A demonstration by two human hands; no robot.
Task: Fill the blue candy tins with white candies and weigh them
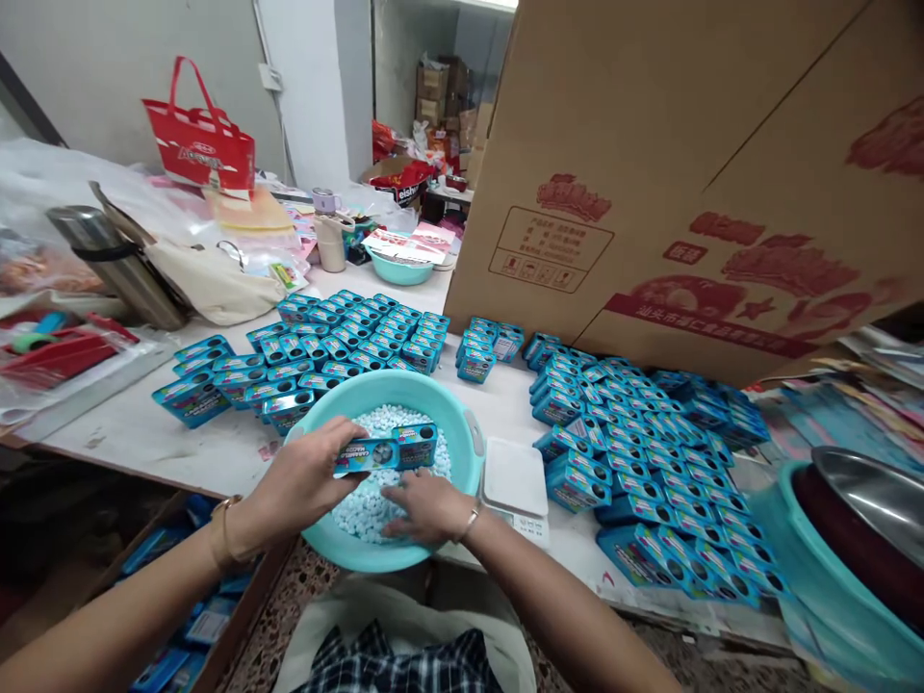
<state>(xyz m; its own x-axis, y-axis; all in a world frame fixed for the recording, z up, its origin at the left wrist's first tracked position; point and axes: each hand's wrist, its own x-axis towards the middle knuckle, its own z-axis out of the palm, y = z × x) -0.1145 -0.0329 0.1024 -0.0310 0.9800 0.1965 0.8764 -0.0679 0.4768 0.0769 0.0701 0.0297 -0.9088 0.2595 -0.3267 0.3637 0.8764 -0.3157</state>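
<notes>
My left hand [307, 481] grips a small blue printed candy box [376, 454], holding it tilted above a turquoise basin [468, 414]. Many small pale-blue candy balls [394, 416] fill the bottom of the basin. In the basin, below the box, my right hand [434, 506] reaches into the candies with its fingers apart; its palm side is hidden from view. A white kitchen scale [514, 478] stands just right of the basin.
Rows of blue boxes [361, 327] stand behind the basin, and more boxes [650, 462] fill the right side. A large cardboard carton [650, 192] rises at the back. Stacked bowls [852, 558] sit far right; a steel flask [119, 265] leans at left.
</notes>
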